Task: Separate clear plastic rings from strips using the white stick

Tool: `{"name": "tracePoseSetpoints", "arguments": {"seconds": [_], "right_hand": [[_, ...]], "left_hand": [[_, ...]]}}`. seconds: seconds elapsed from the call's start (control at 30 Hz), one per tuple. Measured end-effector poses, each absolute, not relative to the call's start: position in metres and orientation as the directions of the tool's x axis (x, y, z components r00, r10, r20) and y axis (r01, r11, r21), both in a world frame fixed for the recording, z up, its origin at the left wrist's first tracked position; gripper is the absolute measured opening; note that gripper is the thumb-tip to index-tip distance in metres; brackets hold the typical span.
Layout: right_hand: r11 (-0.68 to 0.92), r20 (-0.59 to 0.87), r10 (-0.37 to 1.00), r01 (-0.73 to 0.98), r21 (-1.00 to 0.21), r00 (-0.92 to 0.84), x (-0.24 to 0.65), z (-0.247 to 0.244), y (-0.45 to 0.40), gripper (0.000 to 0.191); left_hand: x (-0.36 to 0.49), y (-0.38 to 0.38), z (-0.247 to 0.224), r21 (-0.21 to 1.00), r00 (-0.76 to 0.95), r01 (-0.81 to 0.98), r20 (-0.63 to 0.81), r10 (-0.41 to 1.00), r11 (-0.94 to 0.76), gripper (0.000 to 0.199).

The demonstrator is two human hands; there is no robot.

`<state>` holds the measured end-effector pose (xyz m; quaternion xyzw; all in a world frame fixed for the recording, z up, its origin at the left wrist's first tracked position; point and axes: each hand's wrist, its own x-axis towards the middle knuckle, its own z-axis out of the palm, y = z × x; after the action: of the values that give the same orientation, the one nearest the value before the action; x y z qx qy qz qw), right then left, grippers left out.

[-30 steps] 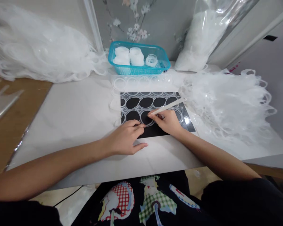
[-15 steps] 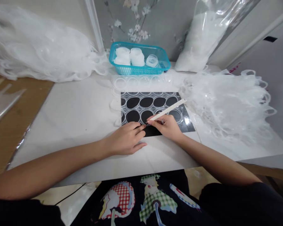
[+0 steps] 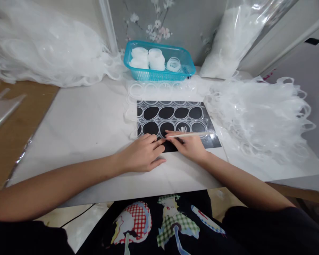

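A clear plastic sheet with rows of ring-shaped outlines (image 3: 172, 120) lies over a black mat (image 3: 214, 141) on the white table. My left hand (image 3: 145, 153) rests on the near edge of the mat, fingers stretched out and slightly apart, fingertips pressing down at the sheet's near edge. In a pinch between thumb and fingers, my right hand (image 3: 190, 144) holds a slim white craft knife (image 3: 187, 135). Its handle points right, nearly level, and its tip is down beside my left fingertips; the blade is too small to make out. Thin white scraps (image 3: 183, 129) lie just beyond my right hand.
Behind the mat stands a blue plastic basket (image 3: 159, 75) holding stacks of white rings (image 3: 156, 59). Heaps of translucent ring-cut plastic lie at the left (image 3: 55, 53) and right (image 3: 266, 117). A clear bag (image 3: 225, 46) of white material leans at the back right.
The craft knife's handle has swung down from a slant to nearly level, its end moving toward me. My left hand stays in place. The view has shifted slightly.
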<state>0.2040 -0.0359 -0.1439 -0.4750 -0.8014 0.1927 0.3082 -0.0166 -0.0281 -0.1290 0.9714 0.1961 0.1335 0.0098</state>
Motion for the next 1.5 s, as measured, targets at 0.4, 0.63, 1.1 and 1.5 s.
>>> {"name": "tracePoseSetpoints", "arguments": {"seconds": [0.4,0.63,1.1,1.5], "right_hand": [[0.345,0.507,0.862,0.715,-0.608,0.015,0.220,-0.116,0.051,0.025],[0.409,0.632,0.716,0.557,-0.723,0.295,0.248,-0.078,0.032,0.015],[-0.013,-0.062,0.990,-0.356,-0.935,0.128,0.264,-0.095,-0.017,0.014],[0.117,0.118,0.993,0.154,-0.981,-0.007,0.260,-0.104,-0.018,0.026]], "left_hand": [[-0.021,-0.021,-0.128,0.283,0.843,0.419,0.230,0.486,-0.863,0.035],[-0.024,-0.019,-0.128,0.269,0.846,0.406,0.251,0.471,-0.873,0.033],[-0.068,0.006,-0.116,0.175,0.755,0.571,0.272,0.597,-0.802,0.034],[-0.029,-0.004,-0.090,-0.080,0.834,0.472,0.362,0.416,-0.878,0.039]]}}
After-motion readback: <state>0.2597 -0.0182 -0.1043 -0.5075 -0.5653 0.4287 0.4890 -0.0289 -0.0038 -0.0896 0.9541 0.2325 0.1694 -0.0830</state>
